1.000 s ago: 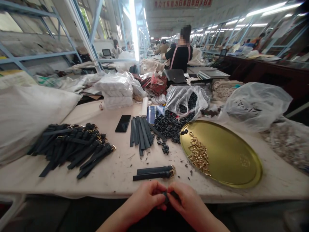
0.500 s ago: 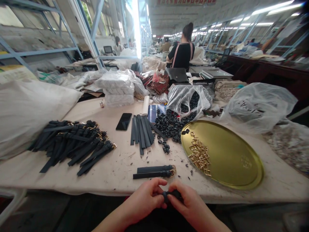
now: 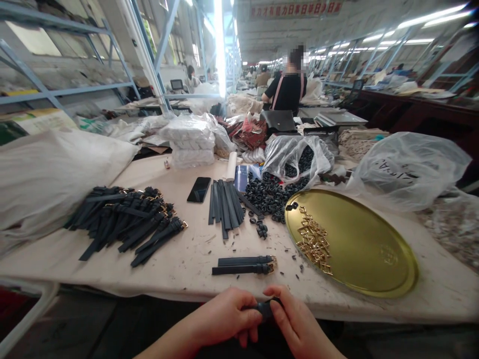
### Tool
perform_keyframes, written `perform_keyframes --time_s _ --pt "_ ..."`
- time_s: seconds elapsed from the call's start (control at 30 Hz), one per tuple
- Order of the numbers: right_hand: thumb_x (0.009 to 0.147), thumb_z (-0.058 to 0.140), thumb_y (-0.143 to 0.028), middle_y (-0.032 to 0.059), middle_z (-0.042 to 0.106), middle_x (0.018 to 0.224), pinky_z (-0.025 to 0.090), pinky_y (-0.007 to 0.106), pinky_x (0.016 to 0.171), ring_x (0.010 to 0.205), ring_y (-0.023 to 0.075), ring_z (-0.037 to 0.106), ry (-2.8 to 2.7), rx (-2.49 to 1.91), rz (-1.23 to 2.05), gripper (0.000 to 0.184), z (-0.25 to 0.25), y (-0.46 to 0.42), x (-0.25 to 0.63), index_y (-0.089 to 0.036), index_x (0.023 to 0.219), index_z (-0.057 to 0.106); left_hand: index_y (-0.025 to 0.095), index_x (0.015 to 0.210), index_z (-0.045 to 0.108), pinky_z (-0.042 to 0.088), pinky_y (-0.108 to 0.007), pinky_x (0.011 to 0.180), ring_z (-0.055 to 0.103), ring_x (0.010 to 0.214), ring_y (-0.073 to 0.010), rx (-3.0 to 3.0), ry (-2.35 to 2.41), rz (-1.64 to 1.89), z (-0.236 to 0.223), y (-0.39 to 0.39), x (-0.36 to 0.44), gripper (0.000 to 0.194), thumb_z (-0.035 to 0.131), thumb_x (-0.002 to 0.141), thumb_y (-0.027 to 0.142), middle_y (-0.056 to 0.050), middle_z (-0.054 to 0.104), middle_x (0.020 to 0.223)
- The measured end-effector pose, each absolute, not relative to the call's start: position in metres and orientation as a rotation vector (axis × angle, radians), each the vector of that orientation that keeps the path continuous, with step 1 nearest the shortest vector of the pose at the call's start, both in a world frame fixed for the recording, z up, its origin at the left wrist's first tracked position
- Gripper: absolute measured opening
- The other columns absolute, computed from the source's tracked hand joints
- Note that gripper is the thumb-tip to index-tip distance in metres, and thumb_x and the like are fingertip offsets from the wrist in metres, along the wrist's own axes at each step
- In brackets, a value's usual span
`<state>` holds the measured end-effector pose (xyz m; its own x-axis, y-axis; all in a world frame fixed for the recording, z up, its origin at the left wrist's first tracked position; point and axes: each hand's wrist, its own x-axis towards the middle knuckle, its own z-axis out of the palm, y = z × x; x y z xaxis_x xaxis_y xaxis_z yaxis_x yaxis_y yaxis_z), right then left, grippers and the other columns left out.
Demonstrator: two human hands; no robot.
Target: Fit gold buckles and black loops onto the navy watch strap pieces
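Note:
At the table's front edge, my left hand [image 3: 234,314] and my right hand [image 3: 290,316] are closed on one dark strap [image 3: 265,310], which shows between their fingers. Most of that strap is hidden by the hands. Just beyond them lie two finished-looking buckled straps [image 3: 243,265], side by side, their gold buckles to the right. A fan of plain dark strips [image 3: 225,207] lies farther back, next to a heap of small black loops [image 3: 273,194]. To the right, gold buckles [image 3: 314,239] are gathered on the left part of an oval gold tray [image 3: 366,244].
A pile of buckled straps [image 3: 123,219] lies at left beside a large white sack [image 3: 63,169]. A phone [image 3: 198,189], a white roll [image 3: 232,165] and clear plastic bags [image 3: 411,169] are on the table. A person [image 3: 290,87] in black faces away farther back.
The view has shifted, moving the table's things rightward in the picture. Both hands stay closed on the strap; its dark band shows more between them, and my right fingers have changed position.

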<state>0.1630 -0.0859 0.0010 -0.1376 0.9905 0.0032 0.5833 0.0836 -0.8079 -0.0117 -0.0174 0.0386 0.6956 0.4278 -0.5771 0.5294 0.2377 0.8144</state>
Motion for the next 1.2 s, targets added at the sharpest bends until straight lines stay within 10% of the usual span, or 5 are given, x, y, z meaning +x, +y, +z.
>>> perform_keyframes --time_s 0.3,1.2 --pt "0.084 0.036 -0.021 0.0075 0.067 0.084 0.050 0.032 0.064 0.075 0.0209 0.064 -1.948 -1.555 0.502 0.018 -0.005 -0.081 0.157 -0.020 0.098 0.047 0.016 0.067 0.051 0.034 -0.016 0.045 0.047 0.047 -0.0073 1.542 0.884 -0.078 0.043 -0.012 -0.012 0.017 0.039 0.075 0.025 0.003 0.055 0.061" --pt "0.084 0.034 -0.022 0.0065 0.065 0.086 0.048 0.030 0.065 0.077 0.0193 0.063 -1.772 -1.599 0.694 0.020 -0.007 -0.062 0.147 -0.020 0.101 0.045 0.015 0.072 0.057 0.030 -0.017 0.043 0.043 0.046 -0.0090 1.581 0.991 -0.012 0.028 0.000 -0.002 0.020 0.047 0.073 0.033 0.005 0.048 0.054"
